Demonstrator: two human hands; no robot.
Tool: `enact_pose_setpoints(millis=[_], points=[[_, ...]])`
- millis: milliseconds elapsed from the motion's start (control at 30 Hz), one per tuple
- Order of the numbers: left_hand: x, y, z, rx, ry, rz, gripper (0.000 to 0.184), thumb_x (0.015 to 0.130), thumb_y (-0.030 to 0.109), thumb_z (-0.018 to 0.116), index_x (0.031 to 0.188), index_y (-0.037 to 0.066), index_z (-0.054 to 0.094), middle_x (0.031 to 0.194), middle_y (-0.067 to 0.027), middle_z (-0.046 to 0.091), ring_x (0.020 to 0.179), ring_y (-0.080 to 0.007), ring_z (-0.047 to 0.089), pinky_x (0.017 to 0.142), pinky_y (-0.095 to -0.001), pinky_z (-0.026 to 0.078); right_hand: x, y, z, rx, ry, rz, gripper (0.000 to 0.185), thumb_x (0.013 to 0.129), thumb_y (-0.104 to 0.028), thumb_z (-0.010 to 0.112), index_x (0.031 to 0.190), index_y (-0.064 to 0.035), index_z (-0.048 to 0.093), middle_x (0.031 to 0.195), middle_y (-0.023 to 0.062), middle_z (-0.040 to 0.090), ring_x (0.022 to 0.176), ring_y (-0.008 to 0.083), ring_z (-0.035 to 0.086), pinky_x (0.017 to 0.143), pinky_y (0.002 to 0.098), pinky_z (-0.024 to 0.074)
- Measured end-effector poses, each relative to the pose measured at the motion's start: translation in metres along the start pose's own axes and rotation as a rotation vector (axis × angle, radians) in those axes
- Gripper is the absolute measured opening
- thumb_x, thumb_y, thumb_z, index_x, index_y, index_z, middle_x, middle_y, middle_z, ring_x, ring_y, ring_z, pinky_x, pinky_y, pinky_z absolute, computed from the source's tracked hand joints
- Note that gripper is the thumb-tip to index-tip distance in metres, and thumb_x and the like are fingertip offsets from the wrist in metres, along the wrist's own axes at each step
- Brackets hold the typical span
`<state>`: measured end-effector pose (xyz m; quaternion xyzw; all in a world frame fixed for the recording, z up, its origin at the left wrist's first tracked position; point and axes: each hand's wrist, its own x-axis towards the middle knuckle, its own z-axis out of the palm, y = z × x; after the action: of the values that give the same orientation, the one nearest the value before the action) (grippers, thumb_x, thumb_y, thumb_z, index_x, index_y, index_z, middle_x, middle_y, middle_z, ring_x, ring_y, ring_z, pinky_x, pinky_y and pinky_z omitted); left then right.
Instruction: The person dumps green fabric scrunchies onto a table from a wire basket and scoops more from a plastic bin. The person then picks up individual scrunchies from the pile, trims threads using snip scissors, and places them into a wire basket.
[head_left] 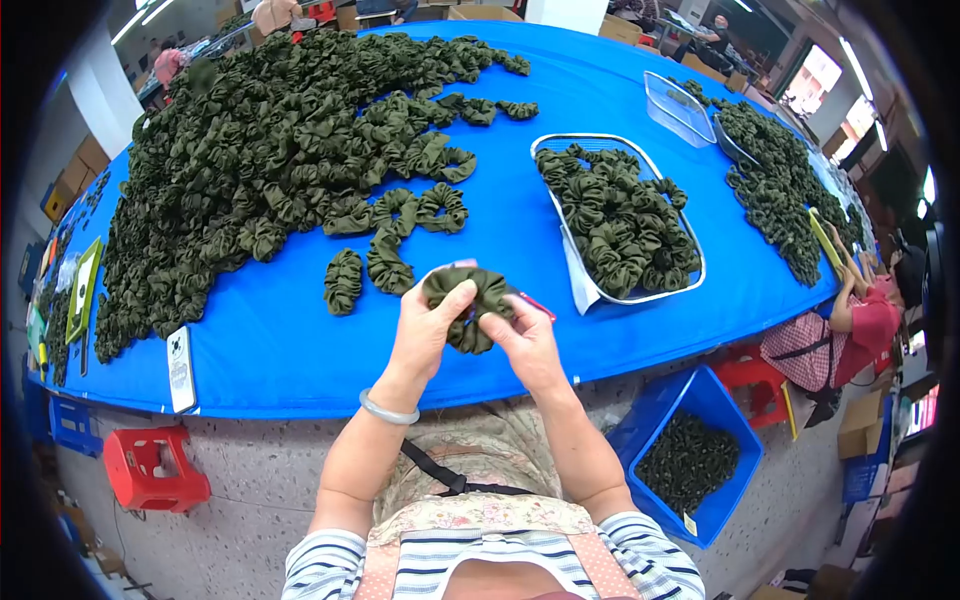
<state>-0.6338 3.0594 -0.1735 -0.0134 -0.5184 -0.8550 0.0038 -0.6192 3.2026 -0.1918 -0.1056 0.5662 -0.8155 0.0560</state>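
A dark green fabric scrunchie [488,288] is held up above the near edge of the blue table [500,215]. My left hand [425,325] grips its left side, thumb on top. On its right side, my right hand [527,345] pinches the cloth between thumb and fingers. A thin red object [537,304] shows beside the right fingers; its kind cannot be made out. Just beyond my hands lie two loose scrunchies, one upright [343,282] and one curved [388,262]. To the right, a white-rimmed basket [702,272] holds many similar scrunchies.
A large scrunchie pile [250,170] covers the table's left side; another pile [775,180] lies far right near a clear tray [680,110]. A white phone [180,370] rests at the front left. Below stand a blue bin [640,425] and a red stool [150,468]. A co-worker [870,325] sits right.
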Motion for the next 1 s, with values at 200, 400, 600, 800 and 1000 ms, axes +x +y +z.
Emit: enact_pose_setpoints(millis=[200, 400, 600, 800, 1000], points=[[-0.009, -0.003, 0.002, 0.205, 0.015, 0.039, 0.008, 0.082, 0.006, 0.064, 0.087, 0.000, 0.065, 0.071, 0.0011, 0.060, 0.061, -0.0043, 0.050, 0.053, -0.0206, 0.040, 0.001, -0.028, -0.011, -0.634, 0.222, -0.407, 0.010, 0.079, -0.004, 0.068, 0.088, -0.0006, 0.064, 0.080, 0.0046, 0.063, 0.069, 0.0111, 0.059, 0.062, 0.0248, 0.0476], [-0.010, -0.017, 0.008, 0.134, 0.005, -0.030, 0.004, 0.081, 0.004, 0.064, 0.082, 0.000, 0.065, 0.069, 0.0023, 0.058, 0.060, -0.0037, 0.049, 0.053, -0.0197, 0.039, 0.005, -0.031, -0.012, -1.053, 0.126, -0.585, 0.012, 0.073, 0.000, 0.068, 0.083, -0.0028, 0.065, 0.077, 0.0101, 0.064, 0.066, 0.0236, 0.063, 0.060, 0.0305, 0.0502], [-0.009, -0.020, 0.001, 0.231, 0.016, 0.035, 0.005, 0.081, 0.004, 0.064, 0.082, 0.000, 0.065, 0.068, 0.0013, 0.059, 0.060, -0.0040, 0.050, 0.053, -0.0206, 0.039, 0.009, -0.027, -0.005, -1.091, 0.119, -0.540, 0.011, 0.072, 0.000, 0.069, 0.083, -0.0030, 0.065, 0.074, 0.0098, 0.065, 0.063, 0.0234, 0.063, 0.061, 0.0302, 0.0512], [-0.014, -0.005, -0.001, 0.094, 0.072, -0.045, 0.007, 0.082, 0.005, 0.064, 0.083, -0.001, 0.064, 0.070, 0.0004, 0.059, 0.059, -0.0053, 0.050, 0.052, -0.0209, 0.040, 0.013, -0.028, 0.004, -0.874, 0.143, -0.506, 0.012, 0.072, 0.001, 0.068, 0.084, -0.0005, 0.065, 0.076, 0.0112, 0.066, 0.064, 0.0217, 0.065, 0.058, 0.0293, 0.0507], [-0.021, -0.002, 0.001, 0.154, 0.045, 0.022, 0.007, 0.082, 0.004, 0.062, 0.080, -0.002, 0.064, 0.074, -0.0019, 0.059, 0.060, -0.0066, 0.050, 0.054, -0.0217, 0.040, 0.010, -0.032, 0.006, -1.052, 0.083, -0.647, 0.013, 0.071, 0.001, 0.068, 0.083, -0.0025, 0.065, 0.075, 0.0097, 0.067, 0.063, 0.0218, 0.065, 0.057, 0.0299, 0.0504]])
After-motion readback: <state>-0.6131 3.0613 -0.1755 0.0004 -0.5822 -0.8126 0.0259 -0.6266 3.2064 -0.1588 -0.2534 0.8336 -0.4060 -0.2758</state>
